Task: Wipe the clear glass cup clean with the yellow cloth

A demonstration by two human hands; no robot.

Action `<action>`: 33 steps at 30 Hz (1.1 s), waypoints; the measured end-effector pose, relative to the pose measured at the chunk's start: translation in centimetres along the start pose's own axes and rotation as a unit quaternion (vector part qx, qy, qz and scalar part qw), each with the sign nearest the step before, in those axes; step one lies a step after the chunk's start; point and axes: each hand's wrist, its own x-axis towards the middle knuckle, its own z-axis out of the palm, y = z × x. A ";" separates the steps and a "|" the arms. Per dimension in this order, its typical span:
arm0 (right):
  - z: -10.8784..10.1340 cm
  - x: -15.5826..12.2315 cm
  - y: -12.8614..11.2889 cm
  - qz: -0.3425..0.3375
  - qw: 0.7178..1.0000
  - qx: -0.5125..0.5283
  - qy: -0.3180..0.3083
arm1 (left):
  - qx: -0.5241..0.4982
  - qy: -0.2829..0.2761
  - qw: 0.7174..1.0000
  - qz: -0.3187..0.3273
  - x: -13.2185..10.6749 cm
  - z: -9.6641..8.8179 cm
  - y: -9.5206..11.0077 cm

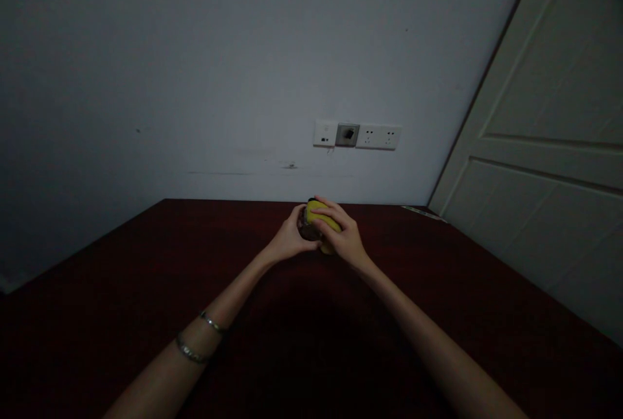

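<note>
Both hands meet over the far middle of the dark red table (pixel 146 257). My left hand (pixel 286 237) is curled round the left side of a dark, rounded object (pixel 307 231), perhaps a small jar; its kind is not clear in the dim light. My right hand (pixel 342 234) is closed over a yellow cloth (pixel 314 211) and presses it against the object's right side. Part of the cloth hangs below the right fingers. The hands and cloth hide most of the dark object. Two bracelets are on my left forearm.
Behind the table rises a pale wall (pixel 233 69) with a row of sockets and switches (pixel 378 137). A panelled white door (pixel 545 127) stands along the right side. Some thin, pale flat thing (pixel 423 213) lies at the table's far right corner.
</note>
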 end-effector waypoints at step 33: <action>0.0 -0.4 -0.3 -0.072 0.993 -0.087 -0.047 | 0.073 -0.006 0.997 0.018 -0.4 -0.4 0.9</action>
